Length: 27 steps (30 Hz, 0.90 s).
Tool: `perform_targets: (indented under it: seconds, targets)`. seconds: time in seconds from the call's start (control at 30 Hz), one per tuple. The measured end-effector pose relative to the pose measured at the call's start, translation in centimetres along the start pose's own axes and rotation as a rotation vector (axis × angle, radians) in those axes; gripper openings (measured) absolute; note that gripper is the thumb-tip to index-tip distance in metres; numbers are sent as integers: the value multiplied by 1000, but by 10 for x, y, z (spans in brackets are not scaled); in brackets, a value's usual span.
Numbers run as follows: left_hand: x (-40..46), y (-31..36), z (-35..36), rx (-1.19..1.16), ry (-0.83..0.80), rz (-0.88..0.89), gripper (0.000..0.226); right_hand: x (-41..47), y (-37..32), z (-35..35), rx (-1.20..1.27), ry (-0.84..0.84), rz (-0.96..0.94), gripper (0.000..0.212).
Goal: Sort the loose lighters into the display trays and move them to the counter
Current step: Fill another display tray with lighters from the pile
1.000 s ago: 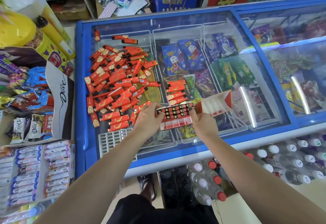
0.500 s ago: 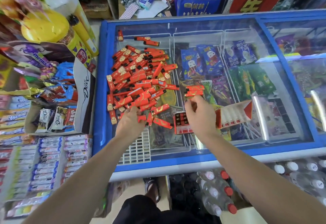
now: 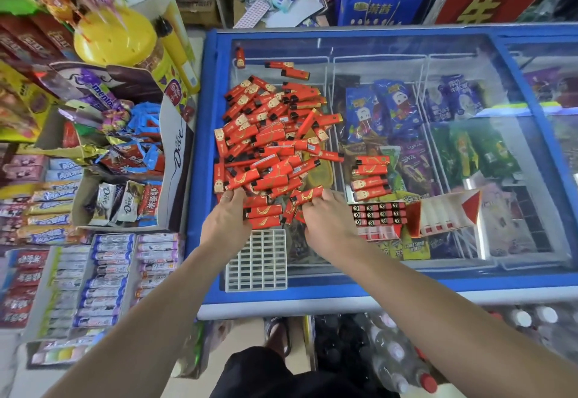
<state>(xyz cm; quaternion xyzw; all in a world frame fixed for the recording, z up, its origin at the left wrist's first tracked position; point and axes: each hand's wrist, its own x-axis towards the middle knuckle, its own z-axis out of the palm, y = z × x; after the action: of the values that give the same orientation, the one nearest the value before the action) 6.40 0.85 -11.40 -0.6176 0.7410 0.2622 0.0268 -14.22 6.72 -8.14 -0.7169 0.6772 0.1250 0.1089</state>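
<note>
A big heap of loose red lighters (image 3: 272, 134) lies on the glass lid of the blue freezer (image 3: 375, 285). My left hand (image 3: 225, 225) curls its fingers on lighters at the heap's near left edge. My right hand (image 3: 328, 222) pinches a lighter (image 3: 308, 195) at the near right edge. Right of my right hand sits a red-and-white display tray (image 3: 380, 214) partly filled with lighters standing upright, its lid (image 3: 444, 213) folded open. A short row of lighters (image 3: 370, 175) lies just behind that tray. An empty white grid tray (image 3: 259, 261) lies between my forearms.
Candy and chocolate boxes (image 3: 125, 178) crowd the shelf left of the freezer, with gum racks (image 3: 103, 278) below them. Ice-cream packs show through the glass (image 3: 453, 147). Bottled drinks (image 3: 391, 354) stand on the floor under the freezer's front edge.
A second ago both hands held the display tray. It now rests on the glass and both hands have moved left onto the near edge of the heap. The camera has swung left.
</note>
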Motion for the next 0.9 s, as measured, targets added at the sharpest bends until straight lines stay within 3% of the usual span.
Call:
perform_targets:
  seconds: [0.5,0.6,0.77,0.9]
  targets:
    - [15,7,-3,256,-23,152,62,26,-12,6,-217,-177,-27,19]
    - [19,8,-1,264,-31,165,68,28,-8,2,-145,-141,-41,21]
    - [23,6,-3,239,-30,199,70,31,-1,-9,274,-96,33,42]
    - [25,6,-6,239,-18,211,52,41,7,-24,348,-1,51,34]
